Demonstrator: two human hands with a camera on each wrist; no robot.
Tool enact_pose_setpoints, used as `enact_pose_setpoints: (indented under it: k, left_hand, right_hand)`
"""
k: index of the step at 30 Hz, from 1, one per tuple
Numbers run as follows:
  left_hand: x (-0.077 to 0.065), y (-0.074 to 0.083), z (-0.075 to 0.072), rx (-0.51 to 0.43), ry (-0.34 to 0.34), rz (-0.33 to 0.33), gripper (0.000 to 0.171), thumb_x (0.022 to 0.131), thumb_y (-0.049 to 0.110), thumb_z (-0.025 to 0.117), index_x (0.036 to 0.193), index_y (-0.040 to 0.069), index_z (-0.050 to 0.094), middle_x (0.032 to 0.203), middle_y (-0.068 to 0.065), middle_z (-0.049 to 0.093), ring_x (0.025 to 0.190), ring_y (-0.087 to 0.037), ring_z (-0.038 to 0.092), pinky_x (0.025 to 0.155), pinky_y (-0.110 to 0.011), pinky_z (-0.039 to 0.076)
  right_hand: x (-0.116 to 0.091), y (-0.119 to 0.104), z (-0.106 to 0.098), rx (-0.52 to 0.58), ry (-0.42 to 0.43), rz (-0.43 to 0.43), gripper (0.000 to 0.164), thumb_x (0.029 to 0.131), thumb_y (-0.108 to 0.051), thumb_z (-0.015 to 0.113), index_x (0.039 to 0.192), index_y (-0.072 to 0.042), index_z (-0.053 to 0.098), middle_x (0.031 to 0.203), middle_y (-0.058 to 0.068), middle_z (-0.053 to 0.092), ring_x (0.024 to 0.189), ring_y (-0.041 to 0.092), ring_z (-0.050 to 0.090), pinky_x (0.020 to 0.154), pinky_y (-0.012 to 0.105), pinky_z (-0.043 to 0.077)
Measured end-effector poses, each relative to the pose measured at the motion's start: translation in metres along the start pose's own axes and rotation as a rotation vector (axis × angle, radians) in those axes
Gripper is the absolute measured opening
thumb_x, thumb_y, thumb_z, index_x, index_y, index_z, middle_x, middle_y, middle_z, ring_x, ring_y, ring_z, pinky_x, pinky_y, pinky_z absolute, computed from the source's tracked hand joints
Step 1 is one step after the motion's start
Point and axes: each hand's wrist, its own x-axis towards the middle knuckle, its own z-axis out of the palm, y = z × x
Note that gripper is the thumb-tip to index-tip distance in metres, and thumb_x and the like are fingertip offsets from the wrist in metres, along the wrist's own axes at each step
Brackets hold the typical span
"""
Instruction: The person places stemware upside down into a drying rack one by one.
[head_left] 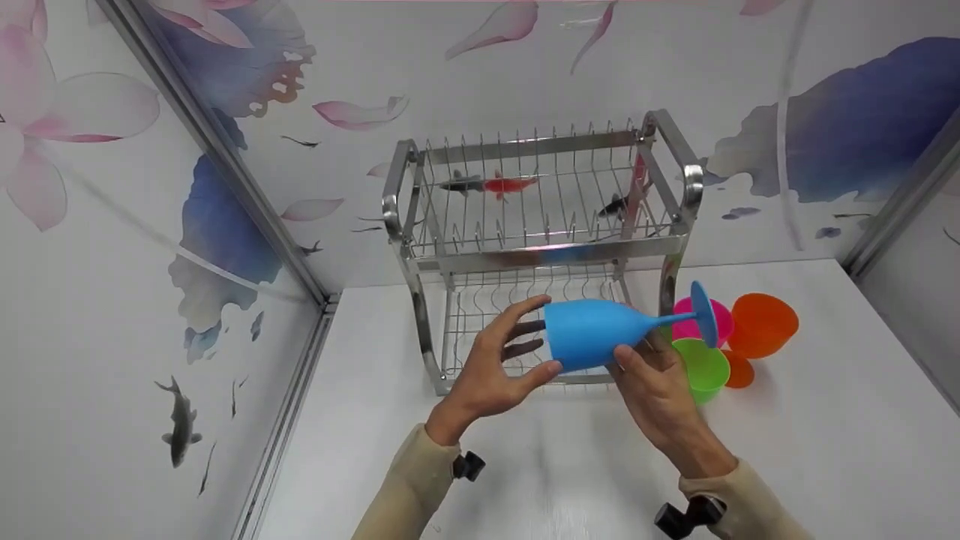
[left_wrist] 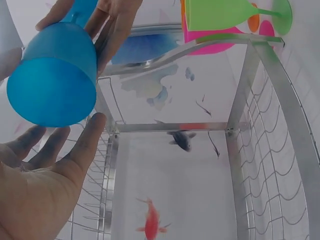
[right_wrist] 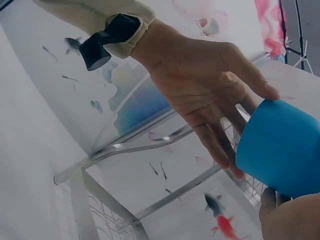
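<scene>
A blue plastic goblet (head_left: 592,334) lies sideways in the air before the rack, its mouth toward my left hand and its foot to the right. My right hand (head_left: 656,386) grips the bowl near the stem, thumb on the near side. Around the rim spreads my left hand (head_left: 491,367), fingers fairly straight, thumb and index tips at the rim's edge. In the left wrist view the mouth of the goblet (left_wrist: 52,92) faces the left fingers (left_wrist: 80,155). The right wrist view has the left thumb touching the goblet (right_wrist: 282,150) near its rim.
Behind the hands stands a two-tier metal dish rack (head_left: 551,256) on the white table (head_left: 840,420). At its right side are a pink goblet (head_left: 721,315), an orange goblet (head_left: 765,324) and a green goblet (head_left: 703,367), close together. Patterned walls (head_left: 525,60) enclose the table.
</scene>
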Motion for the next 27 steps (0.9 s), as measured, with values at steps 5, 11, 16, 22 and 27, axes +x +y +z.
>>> enact_pose_setpoints:
  k: [5, 11, 16, 22, 27]
  left_hand:
    - [-0.005, -0.01, -0.019, 0.085, 0.05, 0.03, 0.073, 0.095, 0.024, 0.081, 0.159, 0.012, 0.046, 0.16, -0.007, 0.052, 0.138, -0.029, 0.063, 0.109, -0.037, 0.058]
    - [-0.018, -0.026, -0.048, 0.123, 0.163, -0.061, 0.066, 0.098, 0.019, 0.081, 0.155, 0.01, 0.051, 0.157, -0.009, 0.055, 0.136, -0.029, 0.064, 0.109, -0.04, 0.058]
    - [-0.029, -0.04, -0.071, 0.172, 0.311, -0.123, 0.059, 0.098, 0.014, 0.079, 0.152, 0.01, 0.054, 0.154, -0.013, 0.058, 0.134, -0.036, 0.065, 0.109, -0.051, 0.058]
    - [-0.035, -0.057, -0.092, 0.35, 0.456, -0.159, 0.055, 0.095, 0.007, 0.081, 0.145, 0.003, 0.059, 0.141, -0.017, 0.065, 0.125, -0.041, 0.069, 0.103, -0.049, 0.062]
    - [-0.041, -0.074, -0.102, 0.457, 0.539, -0.172, 0.055, 0.093, 0.003, 0.081, 0.143, 0.0, 0.06, 0.137, -0.019, 0.065, 0.123, -0.041, 0.07, 0.099, -0.048, 0.063]
  right_hand:
    - [0.009, -0.028, 0.006, -0.124, 0.033, 0.035, 0.063, 0.108, 0.001, 0.056, 0.166, -0.014, 0.036, 0.162, 0.005, 0.042, 0.151, 0.032, 0.038, 0.112, 0.031, 0.055]
    - [0.023, -0.071, 0.011, -0.427, 0.023, 0.031, 0.069, 0.103, -0.007, 0.071, 0.164, -0.008, 0.04, 0.161, 0.016, 0.049, 0.15, 0.043, 0.046, 0.103, 0.025, 0.058]
    - [0.037, -0.103, 0.017, -0.674, -0.03, -0.103, 0.067, 0.098, -0.007, 0.078, 0.159, -0.008, 0.05, 0.155, 0.02, 0.058, 0.142, 0.045, 0.057, 0.103, 0.022, 0.056]
    - [0.052, -0.142, 0.029, -0.818, -0.074, -0.167, 0.066, 0.095, -0.014, 0.083, 0.155, -0.008, 0.055, 0.151, 0.016, 0.063, 0.14, 0.041, 0.06, 0.106, 0.026, 0.054]
    - [0.066, -0.17, 0.041, -0.915, -0.112, -0.182, 0.066, 0.095, -0.019, 0.084, 0.154, -0.012, 0.057, 0.149, 0.014, 0.064, 0.138, 0.044, 0.061, 0.11, 0.042, 0.054]
